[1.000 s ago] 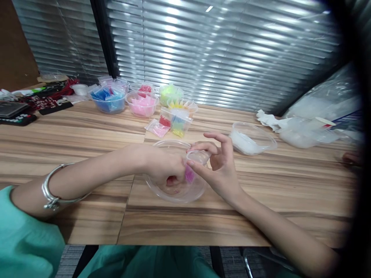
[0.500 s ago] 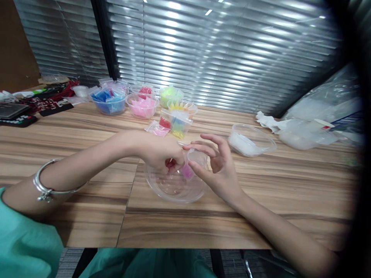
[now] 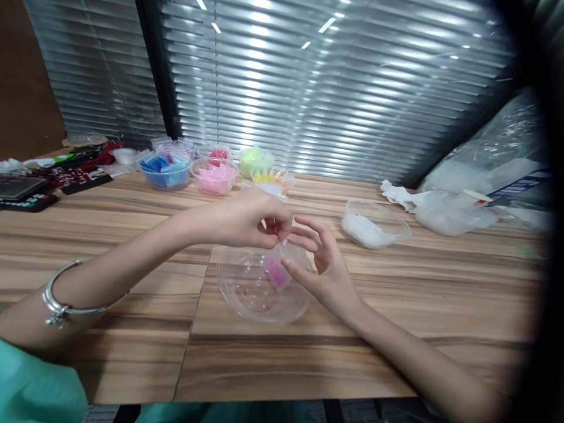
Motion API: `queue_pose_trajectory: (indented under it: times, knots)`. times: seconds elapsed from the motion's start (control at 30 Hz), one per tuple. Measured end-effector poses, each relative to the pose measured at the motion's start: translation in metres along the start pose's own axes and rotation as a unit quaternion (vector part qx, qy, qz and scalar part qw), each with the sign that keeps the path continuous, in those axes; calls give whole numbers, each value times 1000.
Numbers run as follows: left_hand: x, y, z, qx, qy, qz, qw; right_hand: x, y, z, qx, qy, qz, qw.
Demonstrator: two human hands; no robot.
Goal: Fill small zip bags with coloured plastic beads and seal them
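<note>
A small clear plastic bag (image 3: 277, 274) with pink-purple contents at its bottom hangs over a wide clear plastic bowl (image 3: 253, 299). My left hand (image 3: 251, 220) is closed in a pinch at the top of the bag. From the other side, my right hand (image 3: 324, 264) has its thumb and curved fingertips about the bag's right edge and upper part. The fingertips of both hands nearly meet there. What exactly lies between the right fingers is partly hidden.
Behind stand tubs of blue packets (image 3: 165, 173), pink packets (image 3: 214, 178) and yellow-green pieces (image 3: 255, 160). At right are a clear tub with white material (image 3: 370, 229) and plastic bags (image 3: 456, 214). A black remote (image 3: 29, 204) and red cords lie at left.
My left hand has moved up and right, from over the bowl to the bag's top. The bag now hangs more upright, its mouth drawn narrower. The view has tilted slightly up.
</note>
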State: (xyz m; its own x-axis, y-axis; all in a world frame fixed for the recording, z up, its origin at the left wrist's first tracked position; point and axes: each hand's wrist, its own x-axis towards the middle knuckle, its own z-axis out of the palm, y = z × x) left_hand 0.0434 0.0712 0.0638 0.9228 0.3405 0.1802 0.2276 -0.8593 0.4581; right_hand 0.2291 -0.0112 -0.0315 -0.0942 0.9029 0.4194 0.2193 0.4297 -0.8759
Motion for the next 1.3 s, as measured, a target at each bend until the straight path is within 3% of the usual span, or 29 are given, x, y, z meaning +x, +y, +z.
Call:
queue_pose_trajectory:
  times: [0.17,0.43,1.07,1.3]
  knots:
    - [4,11,10,40,68,-23,997,-1,3,2,13,-10,-14,1000]
    - [4,21,11,43,32,2,999,-1,5,4,25,-29,-17,999]
    - [2,19,9,-68,47,-12,997,0,1,6,36,-49,-19,998]
    - [2,17,9,-58,50,-14,997,1,0,4,33,-54,-21,998]
